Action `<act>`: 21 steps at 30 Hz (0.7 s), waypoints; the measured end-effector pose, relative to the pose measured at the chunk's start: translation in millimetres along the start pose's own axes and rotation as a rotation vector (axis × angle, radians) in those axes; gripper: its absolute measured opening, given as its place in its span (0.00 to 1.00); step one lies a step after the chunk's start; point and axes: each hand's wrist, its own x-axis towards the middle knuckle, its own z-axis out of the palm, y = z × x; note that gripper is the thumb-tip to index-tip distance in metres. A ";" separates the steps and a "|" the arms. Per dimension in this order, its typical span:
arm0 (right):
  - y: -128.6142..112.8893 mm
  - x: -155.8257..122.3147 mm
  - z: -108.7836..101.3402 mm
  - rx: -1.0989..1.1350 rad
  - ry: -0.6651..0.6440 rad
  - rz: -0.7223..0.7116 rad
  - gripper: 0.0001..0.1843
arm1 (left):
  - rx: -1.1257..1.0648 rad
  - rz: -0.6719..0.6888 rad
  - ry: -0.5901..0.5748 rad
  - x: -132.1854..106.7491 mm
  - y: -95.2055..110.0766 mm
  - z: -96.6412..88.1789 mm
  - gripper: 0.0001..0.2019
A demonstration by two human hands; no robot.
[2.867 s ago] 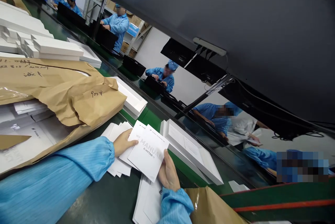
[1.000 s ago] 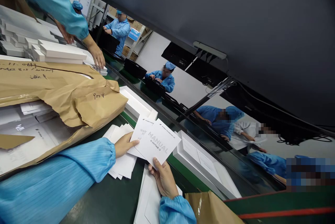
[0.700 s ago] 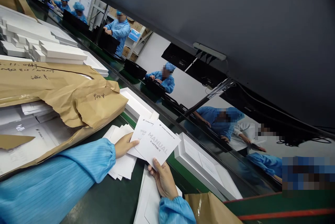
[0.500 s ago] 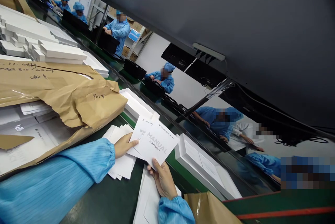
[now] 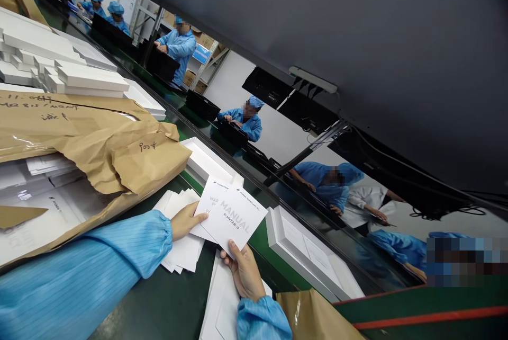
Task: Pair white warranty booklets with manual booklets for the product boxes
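My right hand [image 5: 243, 271] pinches the lower corner of a white booklet printed MANUAL [image 5: 234, 219]. Just behind it a second white card [image 5: 209, 203] is held at its left edge by my left hand [image 5: 184, 220], fingers closed on it. Both hands hover over loose white cards [image 5: 180, 251] fanned on the dark green belt [image 5: 166, 303]. An open white box tray [image 5: 307, 255] lies on the belt just right of the booklet; another white tray [image 5: 204, 162] lies behind it.
A torn brown paper wrap [image 5: 99, 144] with stacked booklets lies at left. White boxes [image 5: 79, 78] are piled at the far left. More brown paper [image 5: 313, 316] sits at the bottom. Several people in blue coats work along the far side.
The box tray at right has slid further right along the belt. A co-worker's arm reached over the far-left boxes and withdrew. My hands keep holding the booklet and card, lowered slightly.
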 end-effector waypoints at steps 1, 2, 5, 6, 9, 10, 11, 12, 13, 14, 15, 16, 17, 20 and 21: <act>0.0 0.1 -0.1 0.002 -0.001 -0.001 0.18 | 0.001 0.000 0.000 -0.1 0.3 0.0 0.20; -0.2 0.1 0.0 0.005 -0.002 0.000 0.18 | 0.001 0.001 0.000 -0.1 0.5 0.0 0.20; -0.7 0.2 0.4 0.012 -0.003 0.007 0.18 | 0.004 -0.001 0.008 0.8 0.1 -0.2 0.20; -0.6 0.5 0.4 0.015 -0.002 0.008 0.18 | 0.006 -0.003 0.010 1.2 -0.2 -0.3 0.20; 0.8 1.1 0.2 0.017 0.008 -0.002 0.16 | -0.004 -0.016 0.008 1.7 -0.6 0.0 0.20; 1.6 1.1 0.2 0.017 0.012 -0.008 0.16 | -0.016 -0.024 0.002 1.4 -0.4 0.4 0.21; 2.5 0.9 0.1 0.018 0.015 -0.015 0.15 | -0.030 -0.034 -0.002 1.0 0.0 0.9 0.21; 3.4 0.7 0.0 0.018 0.017 -0.022 0.15 | -0.045 -0.046 -0.007 0.4 0.5 1.3 0.21; 4.4 0.4 -0.2 0.019 0.017 -0.026 0.15 | -0.058 -0.058 -0.011 -0.3 1.0 1.7 0.22; 5.3 0.3 -0.5 0.022 0.016 -0.028 0.14 | -0.064 -0.068 -0.013 -0.9 1.5 1.8 0.22; 6.1 0.3 -0.8 0.024 0.014 -0.026 0.14 | -0.066 -0.079 -0.019 -1.4 2.0 1.7 0.23; 6.8 0.4 -1.2 0.026 0.013 -0.022 0.14 | -0.065 -0.092 -0.020 -1.9 2.5 1.5 0.23; 7.2 0.5 -1.4 0.028 0.013 -0.017 0.13 | -0.065 -0.105 -0.023 -2.3 3.1 1.3 0.23; 7.4 0.5 -1.6 0.031 0.013 -0.009 0.12 | -0.062 -0.129 -0.029 -3.2 5.2 1.0 0.23; 7.3 0.4 -1.6 0.033 0.011 -0.009 0.12 | -0.061 -0.129 -0.031 -3.4 5.7 1.1 0.23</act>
